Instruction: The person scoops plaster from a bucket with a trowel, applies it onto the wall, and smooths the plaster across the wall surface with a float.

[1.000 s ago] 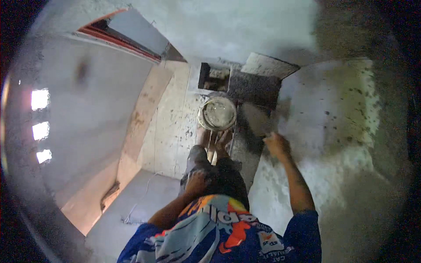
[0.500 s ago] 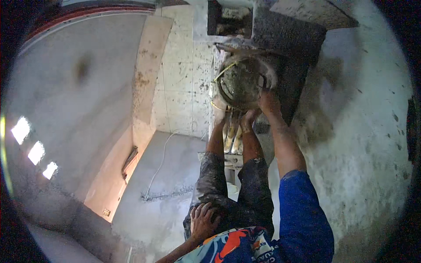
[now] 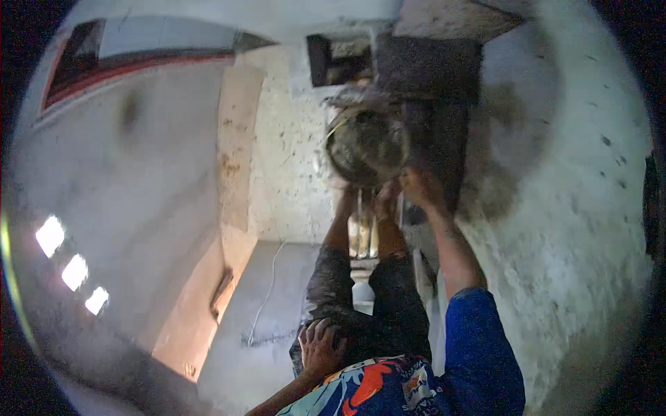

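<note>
Right fingers (image 3: 409, 177) have the bucket (image 3: 342, 170) just forward-left.

Right hand (image 3: 421, 187) (blurred) apparently touches the bucket (image 3: 368, 147); left hand (image 3: 322, 347) on thigh (image 3: 331, 297).

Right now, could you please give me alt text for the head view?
A blurred right hand is at the near right edge of a round bucket by two feet. The left hand rests spread on dark shorts. Three bright openings show far left.
</note>
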Demonstrator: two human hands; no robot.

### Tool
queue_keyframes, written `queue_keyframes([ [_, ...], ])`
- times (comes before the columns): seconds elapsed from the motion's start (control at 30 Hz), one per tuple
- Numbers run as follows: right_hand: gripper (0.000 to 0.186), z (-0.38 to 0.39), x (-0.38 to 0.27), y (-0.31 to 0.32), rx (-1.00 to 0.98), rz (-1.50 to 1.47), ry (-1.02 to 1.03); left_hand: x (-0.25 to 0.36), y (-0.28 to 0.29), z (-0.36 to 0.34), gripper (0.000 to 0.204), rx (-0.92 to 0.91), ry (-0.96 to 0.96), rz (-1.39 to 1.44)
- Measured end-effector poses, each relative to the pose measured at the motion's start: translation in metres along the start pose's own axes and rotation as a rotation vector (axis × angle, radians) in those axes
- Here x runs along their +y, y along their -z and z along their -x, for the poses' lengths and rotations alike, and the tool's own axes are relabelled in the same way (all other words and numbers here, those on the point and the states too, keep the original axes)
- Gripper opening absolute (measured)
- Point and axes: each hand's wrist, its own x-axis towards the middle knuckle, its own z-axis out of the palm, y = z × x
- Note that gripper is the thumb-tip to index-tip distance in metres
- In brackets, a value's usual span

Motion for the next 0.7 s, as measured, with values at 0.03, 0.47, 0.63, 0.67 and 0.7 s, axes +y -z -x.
queue_keyframes([
  [0.03, 0.043, 0.016, 0.043, 0.02, 0.059, -0.325, 0.023, 0.014, 0.01, -0.008, 0.039, 0.002, -0.037, 0.046],
  [0.47, 0.033, 0.416, -0.324, 0.368, 0.046, 0.266, 0.356, -0.085, 0.005, -0.024, 0.039, 0.29, -0.274, 0.338],
  [0.63, 0.037, 0.581, -0.338, 0.573, 0.333, -0.043, 0.023, -0.104, 0.053, -0.047, 0.029, 0.293, -0.294, 0.178],
  [0.67, 0.042, 0.615, -0.327, 0.617, 0.457, 0.122, 0.093, -0.113, 0.056, -0.063, 0.026, 0.353, -0.437, 0.054],
  [0.7, 0.048, 0.653, -0.317, 0.661, 0.591, 0.29, 0.14, -0.124, 0.054, -0.073, 0.026, 0.399, -0.536, -0.05],
])
